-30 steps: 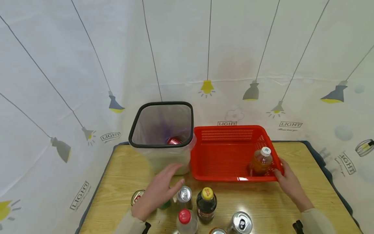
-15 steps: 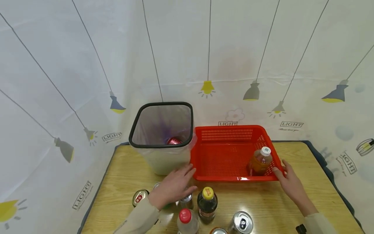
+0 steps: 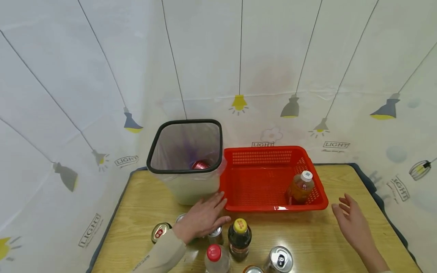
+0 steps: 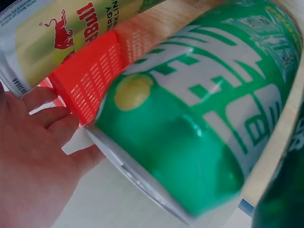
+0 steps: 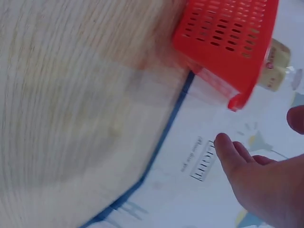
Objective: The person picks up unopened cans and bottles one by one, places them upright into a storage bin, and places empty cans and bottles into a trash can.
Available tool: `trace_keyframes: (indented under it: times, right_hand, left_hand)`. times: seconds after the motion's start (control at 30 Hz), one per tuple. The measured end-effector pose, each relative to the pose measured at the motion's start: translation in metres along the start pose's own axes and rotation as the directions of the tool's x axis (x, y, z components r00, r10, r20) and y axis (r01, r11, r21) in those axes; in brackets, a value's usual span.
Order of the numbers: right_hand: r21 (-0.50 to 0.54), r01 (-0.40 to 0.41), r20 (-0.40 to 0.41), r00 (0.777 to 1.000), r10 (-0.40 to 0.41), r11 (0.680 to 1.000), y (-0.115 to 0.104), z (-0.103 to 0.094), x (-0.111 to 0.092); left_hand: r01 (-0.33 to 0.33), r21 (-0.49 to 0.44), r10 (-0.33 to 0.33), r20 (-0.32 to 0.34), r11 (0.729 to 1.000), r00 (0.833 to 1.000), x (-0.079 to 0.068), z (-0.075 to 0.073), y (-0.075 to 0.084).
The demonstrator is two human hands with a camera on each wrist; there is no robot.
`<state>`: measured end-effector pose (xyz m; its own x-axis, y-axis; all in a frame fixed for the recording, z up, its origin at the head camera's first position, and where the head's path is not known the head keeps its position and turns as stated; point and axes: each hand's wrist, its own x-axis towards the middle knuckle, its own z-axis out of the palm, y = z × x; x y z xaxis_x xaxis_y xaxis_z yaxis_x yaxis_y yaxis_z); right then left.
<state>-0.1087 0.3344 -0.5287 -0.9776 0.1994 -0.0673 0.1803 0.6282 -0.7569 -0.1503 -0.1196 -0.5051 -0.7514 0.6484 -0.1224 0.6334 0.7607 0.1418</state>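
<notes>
My left hand (image 3: 203,218) reaches out, palm down, over several cans, its fingertips at the near left corner of the red basket (image 3: 239,208). Whether they touch it I cannot tell. In the left wrist view, a green can (image 4: 190,114) and a Red Bull can (image 4: 52,35) stand close by that hand (image 4: 33,161). Beyond the basket's near right corner, my right hand (image 3: 355,223) hovers apart from it with loosely bent fingers and holds nothing. A white-capped bottle (image 3: 300,189) of amber drink stands in the basket's right end.
Left of the basket stands a lined bin (image 3: 191,189) with a red can (image 3: 200,165) inside. Toward the front are a yellow-capped dark bottle (image 3: 239,237), a red-capped bottle (image 3: 217,259), a silver can (image 3: 280,259) and a gold-topped can (image 3: 160,232). A printed curtain (image 3: 266,76) hangs behind.
My left hand has moved right and lowered to the basket's near left corner. My right hand has let go of the basket's right corner and drawn away to the right.
</notes>
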Motion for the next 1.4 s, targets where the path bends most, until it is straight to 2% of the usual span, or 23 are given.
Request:
trace_keyframes:
  times: [0.23,0.37,0.47,0.57,0.63,0.7,0.77,0.8,0.83,0.93,1.03,1.1,1.23,1.4]
  right_hand:
    - [0.028,-0.027,-0.186,0.982,0.031,0.999,-0.018,-0.001,-0.025]
    - [0.012,0.001,-0.225,0.974,0.002,1.000,-0.027,0.002,-0.037]
    - [0.025,0.056,-0.233,0.971,-0.048,0.998,-0.031,0.006,-0.044]
    - [0.030,0.149,-0.192,0.971,-0.141,0.988,-0.034,0.011,-0.048]
    - [0.046,0.213,-0.109,0.972,-0.207,0.976,-0.036,0.014,-0.051]
    - [0.076,0.245,0.012,0.969,-0.246,0.967,-0.038,0.019,-0.055]
    - [0.123,0.265,0.143,0.949,-0.281,0.956,-0.040,0.025,-0.060]
    - [0.153,0.276,0.204,0.931,-0.303,0.949,-0.041,0.029,-0.063]
    - [0.181,0.299,0.256,0.905,-0.338,0.937,-0.042,0.033,-0.065]
    - [0.243,0.297,0.417,0.828,-0.375,0.924,-0.044,0.046,-0.070]
    - [0.261,0.207,0.565,0.759,-0.323,0.943,-0.047,0.056,-0.073]
    - [0.227,0.144,0.638,0.726,-0.259,0.963,-0.049,0.060,-0.075]
    - [0.189,0.135,0.695,0.681,-0.230,0.973,-0.047,0.070,-0.077]
    - [0.209,0.138,0.709,0.661,-0.247,0.968,-0.044,0.079,-0.078]
  left_hand:
    - [-0.022,0.009,0.022,0.005,1.000,1.000,0.001,-0.003,-0.004]
    - [-0.039,0.004,0.039,-0.009,0.999,0.999,0.001,-0.004,-0.004]
    - [-0.046,-0.008,0.046,-0.025,0.999,0.999,0.001,-0.004,-0.004]
    - [-0.049,-0.022,0.048,-0.038,0.999,0.998,0.002,-0.005,-0.003]
    - [-0.047,-0.023,0.046,-0.034,0.999,0.998,0.002,-0.005,-0.003]
    - [-0.048,-0.019,0.047,-0.030,0.999,0.998,0.003,-0.005,-0.002]
    - [-0.053,-0.007,0.052,-0.032,0.999,0.998,0.003,-0.004,-0.002]
    - [-0.056,-0.003,0.056,-0.033,0.998,0.998,0.004,-0.003,-0.002]
    - [-0.058,0.001,0.058,-0.033,0.998,0.998,0.004,-0.003,-0.002]
    - [-0.065,0.008,0.065,-0.038,0.998,0.997,0.004,-0.001,-0.002]
    - [-0.066,0.021,0.066,-0.034,0.998,0.997,0.005,-0.001,-0.001]
    - [-0.068,0.039,0.069,-0.031,0.997,0.997,0.006,-0.002,0.000]
    - [-0.093,0.077,0.097,-0.043,0.993,0.994,0.007,-0.002,0.002]
    - [-0.155,0.091,0.161,-0.069,0.984,0.984,0.010,-0.002,0.007]
